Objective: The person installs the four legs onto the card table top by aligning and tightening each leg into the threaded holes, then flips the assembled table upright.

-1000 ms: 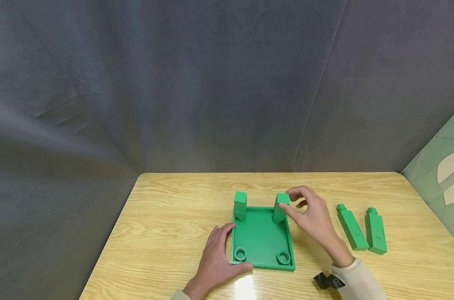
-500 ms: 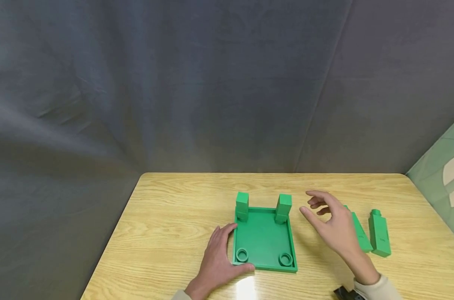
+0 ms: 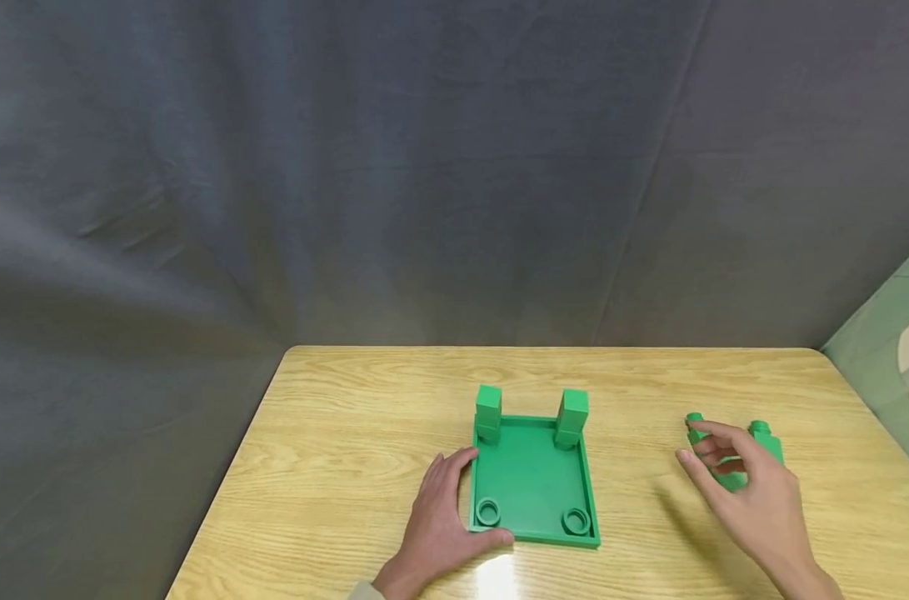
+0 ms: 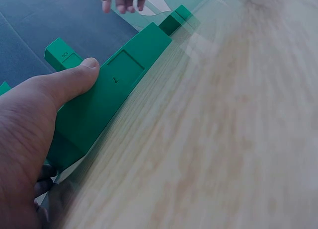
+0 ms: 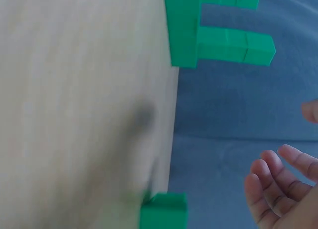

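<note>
Two green posts (image 3: 771, 448) lay pointing forward, partly hidden below the nearer, empty, half-spread right hand (image 3: 754, 496), while the left hand (image 3: 441, 523) gripped the green tray (image 3: 531, 483).

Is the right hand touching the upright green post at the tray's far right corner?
Apart. The head view shows bare tabletop between the right hand and the green post; the right wrist view shows dark fabric between them too.

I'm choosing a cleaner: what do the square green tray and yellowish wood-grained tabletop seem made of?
Square green tray: probably plastic, satin; even colour, crisp edges. Yellowish wood-grained tabletop: wood or printed laminate, slightly glossy; grain with a bright reflection.
</note>
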`<state>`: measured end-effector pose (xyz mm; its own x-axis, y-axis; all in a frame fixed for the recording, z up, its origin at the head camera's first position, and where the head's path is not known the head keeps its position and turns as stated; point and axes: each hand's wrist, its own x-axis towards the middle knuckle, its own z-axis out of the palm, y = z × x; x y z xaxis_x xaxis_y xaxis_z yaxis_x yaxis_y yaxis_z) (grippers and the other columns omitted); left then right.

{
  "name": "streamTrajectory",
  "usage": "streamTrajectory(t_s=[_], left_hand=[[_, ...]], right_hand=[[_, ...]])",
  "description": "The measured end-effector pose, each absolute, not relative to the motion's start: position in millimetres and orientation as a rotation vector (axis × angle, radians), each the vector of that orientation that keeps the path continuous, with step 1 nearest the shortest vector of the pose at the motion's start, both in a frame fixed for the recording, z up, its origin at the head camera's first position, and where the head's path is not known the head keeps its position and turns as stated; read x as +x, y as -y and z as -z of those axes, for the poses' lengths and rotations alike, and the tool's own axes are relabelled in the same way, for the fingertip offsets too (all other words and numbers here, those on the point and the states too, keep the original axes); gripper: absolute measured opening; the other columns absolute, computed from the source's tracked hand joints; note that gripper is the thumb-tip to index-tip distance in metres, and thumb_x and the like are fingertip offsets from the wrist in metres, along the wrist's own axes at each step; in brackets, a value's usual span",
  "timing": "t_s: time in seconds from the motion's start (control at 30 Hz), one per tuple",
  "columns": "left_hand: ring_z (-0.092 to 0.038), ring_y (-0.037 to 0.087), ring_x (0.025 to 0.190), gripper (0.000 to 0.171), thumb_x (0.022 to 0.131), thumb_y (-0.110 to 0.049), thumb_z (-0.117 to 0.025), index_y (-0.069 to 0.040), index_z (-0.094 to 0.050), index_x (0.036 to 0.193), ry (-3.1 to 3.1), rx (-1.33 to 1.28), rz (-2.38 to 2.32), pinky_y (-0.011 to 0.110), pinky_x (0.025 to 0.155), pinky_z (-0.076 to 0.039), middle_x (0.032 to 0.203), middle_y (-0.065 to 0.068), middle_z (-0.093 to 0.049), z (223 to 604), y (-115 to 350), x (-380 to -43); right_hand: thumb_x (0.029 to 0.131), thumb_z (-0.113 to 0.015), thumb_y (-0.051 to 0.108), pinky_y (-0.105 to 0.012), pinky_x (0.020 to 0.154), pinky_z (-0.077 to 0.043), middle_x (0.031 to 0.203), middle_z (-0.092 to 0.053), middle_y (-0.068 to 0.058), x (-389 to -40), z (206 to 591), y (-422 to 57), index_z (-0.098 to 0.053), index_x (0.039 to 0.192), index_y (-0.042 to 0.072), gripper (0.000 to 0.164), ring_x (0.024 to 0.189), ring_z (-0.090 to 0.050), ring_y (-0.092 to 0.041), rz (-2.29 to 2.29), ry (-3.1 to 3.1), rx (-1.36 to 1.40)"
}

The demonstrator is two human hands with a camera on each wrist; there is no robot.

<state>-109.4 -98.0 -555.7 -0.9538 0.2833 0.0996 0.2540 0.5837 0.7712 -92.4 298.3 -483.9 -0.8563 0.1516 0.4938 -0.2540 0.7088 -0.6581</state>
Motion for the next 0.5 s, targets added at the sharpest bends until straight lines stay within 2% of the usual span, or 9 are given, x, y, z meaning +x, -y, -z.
streamTrajectory(t_s=[0.23, 0.5], left_hand=[[-0.031, 0.048, 0.163, 0.118, 0.073, -0.071, -0.095, -0.024, -0.044, 0.168, -2.778, 0.478, -1.325, 0.073, 0.131, -0.029, 0.169, 0.003, -0.05, 555.7, 97.1, -110.3], [-0.031, 0.051, 0.163, 0.118, 0.073, -0.07, -0.095, -0.023, -0.044, 0.168, -2.78, 0.482, -1.332, 0.075, 0.13, -0.029, 0.169, 0.005, -0.05, 556.4, 97.6, -109.5]], right_hand=[[0.091, -0.092, 0.009, -0.002, 0.071, -0.051, 0.095, -0.066, 0.025, -73.4, 493.3, -321.4, -0.076, 0.13, 0.007, 0.042, 0.087, -0.058, 0.017, -1.003, 2.44, -0.09], [0.088, -0.096, 0.009, -0.001, 0.068, -0.05, 0.093, -0.065, 0.029, -67.5, 502.7, -334.1, -0.074, 0.133, 0.002, 0.05, 0.084, -0.057, 0.018, -1.025, 2.436, -0.215]])
